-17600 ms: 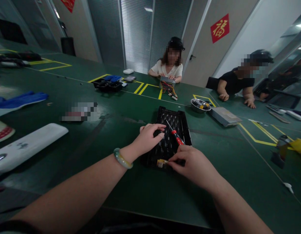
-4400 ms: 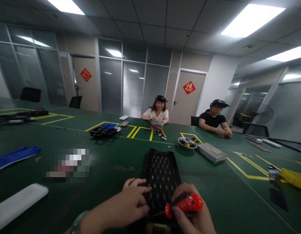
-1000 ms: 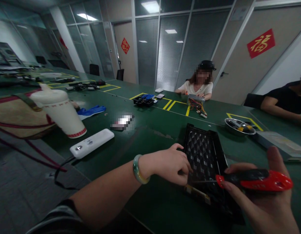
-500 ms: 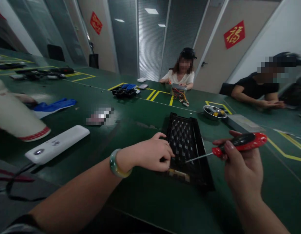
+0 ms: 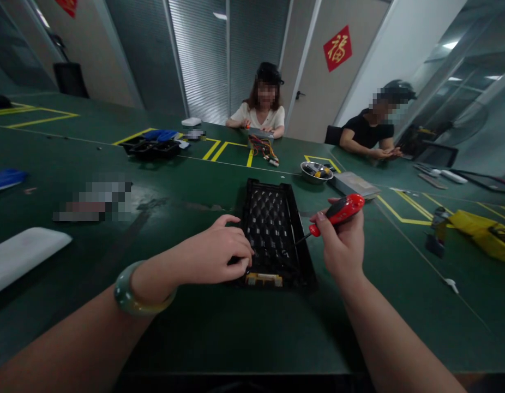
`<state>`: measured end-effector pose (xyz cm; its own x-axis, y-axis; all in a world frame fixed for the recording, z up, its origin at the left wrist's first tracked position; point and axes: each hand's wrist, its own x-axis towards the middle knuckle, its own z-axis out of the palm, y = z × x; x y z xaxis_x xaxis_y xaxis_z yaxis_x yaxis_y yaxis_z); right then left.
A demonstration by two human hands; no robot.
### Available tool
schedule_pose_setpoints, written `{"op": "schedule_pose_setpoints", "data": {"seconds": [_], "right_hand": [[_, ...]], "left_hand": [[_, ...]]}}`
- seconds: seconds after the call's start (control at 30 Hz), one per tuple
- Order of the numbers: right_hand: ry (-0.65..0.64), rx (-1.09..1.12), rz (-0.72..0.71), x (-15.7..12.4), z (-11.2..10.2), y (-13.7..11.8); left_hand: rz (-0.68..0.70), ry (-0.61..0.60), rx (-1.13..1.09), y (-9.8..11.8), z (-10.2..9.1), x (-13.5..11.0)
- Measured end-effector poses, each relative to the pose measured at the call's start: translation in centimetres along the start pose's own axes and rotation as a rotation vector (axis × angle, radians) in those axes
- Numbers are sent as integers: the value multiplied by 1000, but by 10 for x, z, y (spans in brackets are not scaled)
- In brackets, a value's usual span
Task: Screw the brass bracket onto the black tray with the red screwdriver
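Note:
A black rectangular plastic casing [image 5: 300,240] lies on the green table, its patterned inside facing up and a yellowish strip [image 5: 264,279] along its near end. My left hand [image 5: 220,250] is at its left edge, fingers bent and closed on the rim near the front corner. A jade-like bangle [image 5: 127,289] circles that wrist. In my right hand [image 5: 344,245] is a red and black screwdriver [image 5: 338,212], gripped by the handle. Its shaft slants down to the left over the casing, the tip low inside near the right-hand side; whether it touches anything there cannot be made out.
Beyond the casing are a metal bowl [image 5: 317,172] of parts and a flat grey box [image 5: 354,185]. A black tray [image 5: 150,150] stands far left, a white device [image 5: 25,254] nearer. Two people sit across the table, one behind a metal box with wires [image 5: 263,143].
The view has swung to the right, so things appear farther left. The screwdriver now points more steeply down into the casing. Both hands keep their holds.

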<state>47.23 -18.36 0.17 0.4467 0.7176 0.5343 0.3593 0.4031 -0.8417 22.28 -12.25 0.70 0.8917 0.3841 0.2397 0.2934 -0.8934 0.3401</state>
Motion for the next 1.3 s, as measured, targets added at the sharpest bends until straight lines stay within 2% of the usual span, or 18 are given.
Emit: {"op": "schedule_pose_setpoints", "data": {"seconds": [0.1,0.23,0.4,0.63,0.83,1.13,1.23,1.3], "right_hand": [[-6,28,16,0,1,0],[34,134,55,2,0,-4],[101,284,212,6,1,3],[104,413,399,5,9,9],[110,426,407,4,8,5],[171,476,382,4,6,-1],[231,515,364,6,7,3],[301,562,395,7,9,10]], "left_hand": [[43,-51,27,-1,0,2],[-1,36,17,0,4,5],[-86,58,-97,6,12,9],[-222,56,-294,15,19,11],[-255,53,-364,16,20,13],[-291,86,-330,8,19,13],[-331,183,-331,6,20,13],[-392,272,-411,4,22,15]]}}
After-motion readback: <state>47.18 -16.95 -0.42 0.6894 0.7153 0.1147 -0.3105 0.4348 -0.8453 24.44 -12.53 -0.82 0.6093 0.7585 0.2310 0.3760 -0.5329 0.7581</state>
